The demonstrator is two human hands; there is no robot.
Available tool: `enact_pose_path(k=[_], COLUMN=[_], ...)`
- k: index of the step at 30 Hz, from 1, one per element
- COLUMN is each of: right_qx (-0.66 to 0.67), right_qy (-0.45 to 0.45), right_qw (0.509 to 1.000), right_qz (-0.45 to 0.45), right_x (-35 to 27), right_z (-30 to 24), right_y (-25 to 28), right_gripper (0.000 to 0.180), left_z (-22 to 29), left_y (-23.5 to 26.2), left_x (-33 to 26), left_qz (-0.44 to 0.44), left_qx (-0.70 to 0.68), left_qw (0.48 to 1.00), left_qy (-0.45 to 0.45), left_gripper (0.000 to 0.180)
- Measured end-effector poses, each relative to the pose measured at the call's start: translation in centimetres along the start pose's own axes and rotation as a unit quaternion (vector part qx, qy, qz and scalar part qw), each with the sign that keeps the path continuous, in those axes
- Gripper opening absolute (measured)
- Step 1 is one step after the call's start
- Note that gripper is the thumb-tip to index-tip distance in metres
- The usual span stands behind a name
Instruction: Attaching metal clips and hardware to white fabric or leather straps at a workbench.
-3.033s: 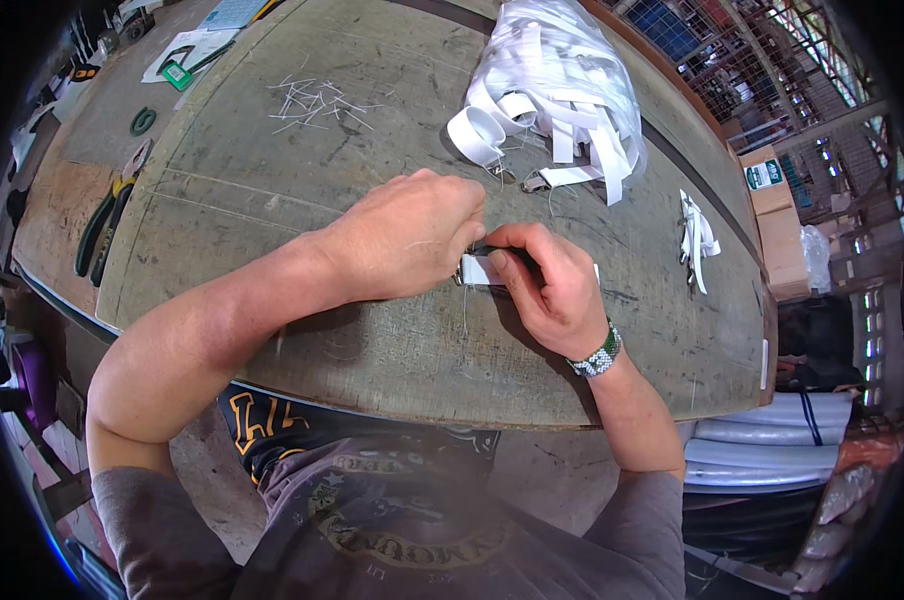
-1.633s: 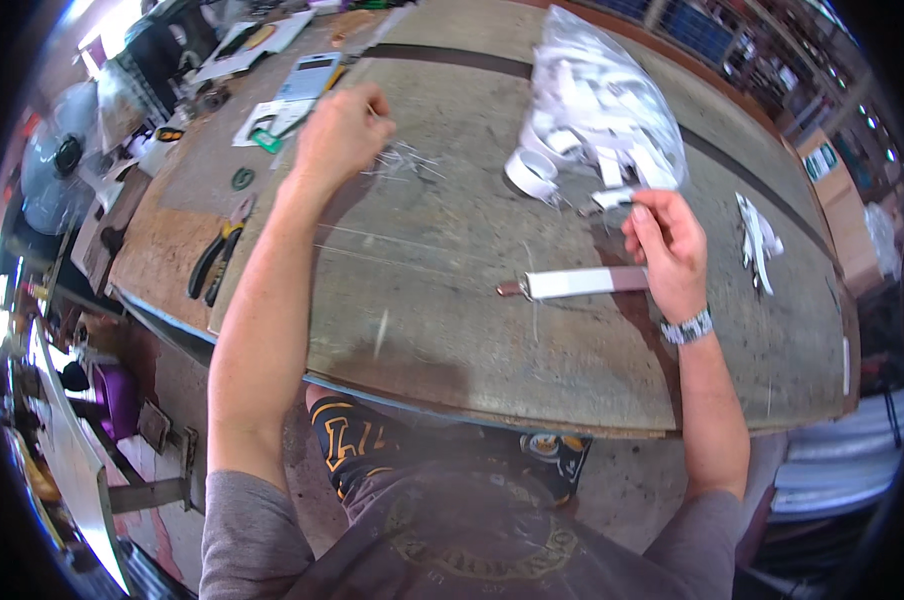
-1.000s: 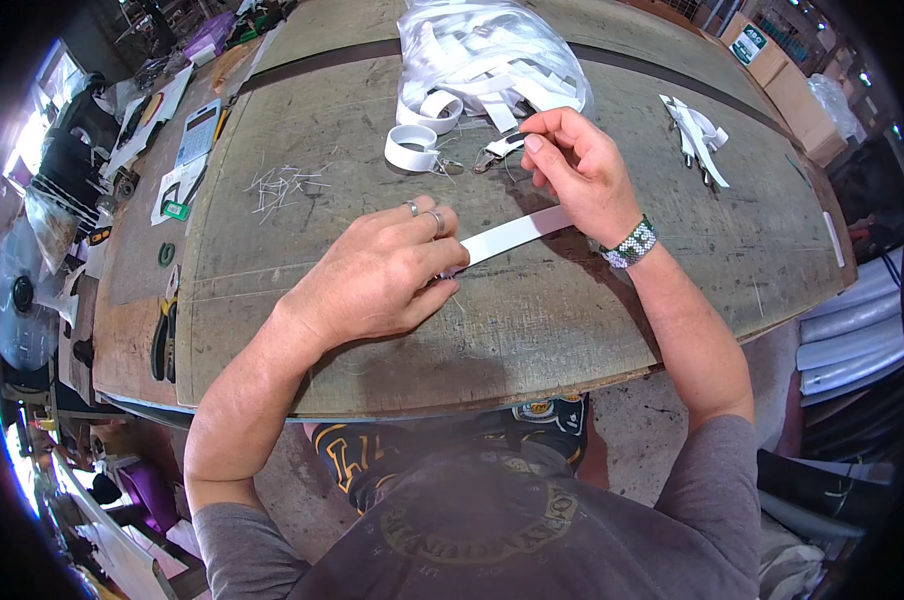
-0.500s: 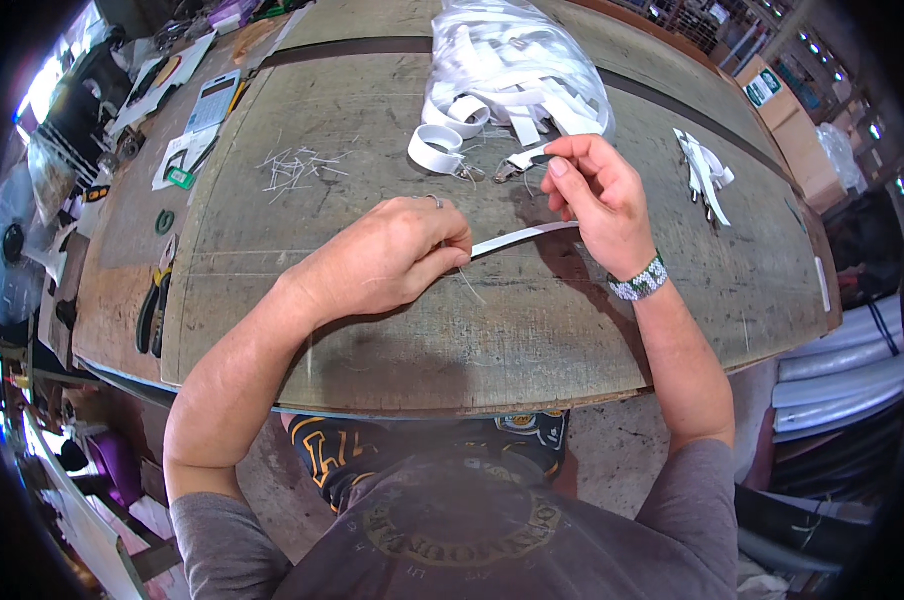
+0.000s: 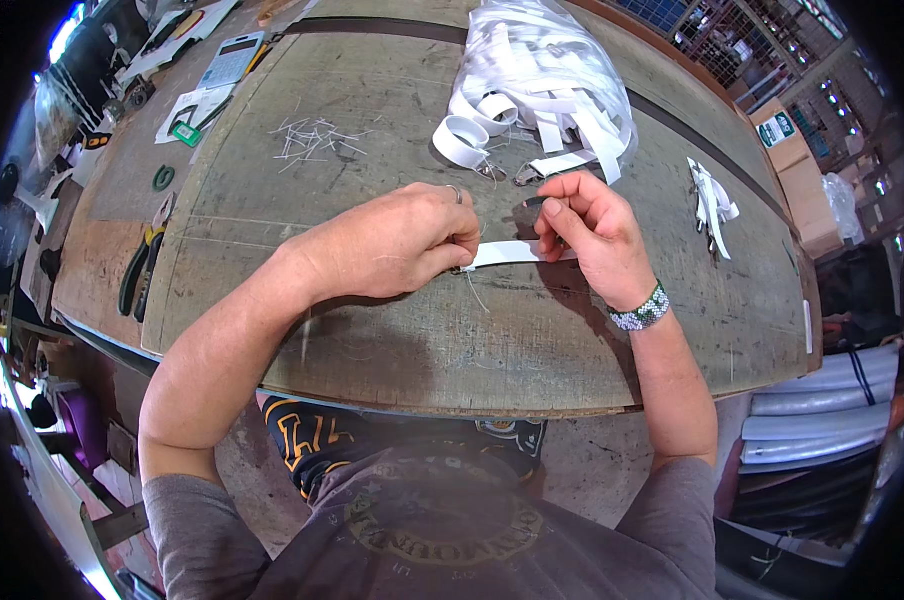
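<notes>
Left hand [image 5: 397,245] pinching white strap [image 5: 509,252] near end.
Right hand [image 5: 602,240], alongside, pinches small dark item [image 5: 534,201], possibly a blade; thin white strips [image 5: 320,140] beyond left hand.

At the far left I see a pale blue calculator [image 5: 235,58] near papers [image 5: 208,103], with a small green object [image 5: 185,133] by their lower edge. A green coil [image 5: 163,178] and black-and-yellow pliers [image 5: 132,276] lie nearer me. Rightward I make out cardboard [image 5: 804,195], clear plastic [image 5: 840,205] beside it, and stacked silvery rolls [image 5: 817,428].
</notes>
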State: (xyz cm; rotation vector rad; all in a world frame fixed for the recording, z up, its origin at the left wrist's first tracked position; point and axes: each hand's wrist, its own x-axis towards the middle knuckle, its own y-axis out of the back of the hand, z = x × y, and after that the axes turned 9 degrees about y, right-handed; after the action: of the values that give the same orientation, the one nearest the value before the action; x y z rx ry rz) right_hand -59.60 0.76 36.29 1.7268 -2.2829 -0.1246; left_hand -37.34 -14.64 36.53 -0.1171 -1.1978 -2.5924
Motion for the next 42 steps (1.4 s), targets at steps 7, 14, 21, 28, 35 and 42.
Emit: enact_pose_path(k=[7,14,21,28,35,42], right_qx=[0.005,0.007,0.0,-0.005,-0.005,-0.05], right_qy=[-0.002,0.04,0.038,0.044,0.05,0.092], right_qw=[1.0,0.996,0.997,0.996,0.996,0.99], right_qz=[-0.015,-0.084,-0.069,-0.074,-0.076,-0.09], right_x=[0.0,-0.2,-0.3,-0.2,-0.2,-0.6], right_z=[-0.3,-0.8,-1.1,-1.0,-0.8,-0.9], right_y=[0.4,0.3,0.5,0.7,0.5,0.2], right_gripper=[0.015,0.014,0.013,0.014,0.015,0.016], left_z=[-0.3,-0.5,0.2,0.6,-0.1,-0.4], left_y=[0.1,0.2,-0.1,-0.5,-0.6,-0.4], left_x=[-0.1,-0.3,-0.6,-0.7,-0.2,0.0], left_qz=[-0.029,-0.036,-0.004,-0.005,-0.025,-0.051], left_qx=[0.002,0.009,0.011,0.056,0.008,-0.007], left_qw=[1.0,0.999,0.999,0.997,1.0,0.999], left_qy=[0.0,0.011,-0.042,-0.05,-0.016,-0.005], left_gripper=[0.013,0.013,0.013,0.011,0.01,0.011])
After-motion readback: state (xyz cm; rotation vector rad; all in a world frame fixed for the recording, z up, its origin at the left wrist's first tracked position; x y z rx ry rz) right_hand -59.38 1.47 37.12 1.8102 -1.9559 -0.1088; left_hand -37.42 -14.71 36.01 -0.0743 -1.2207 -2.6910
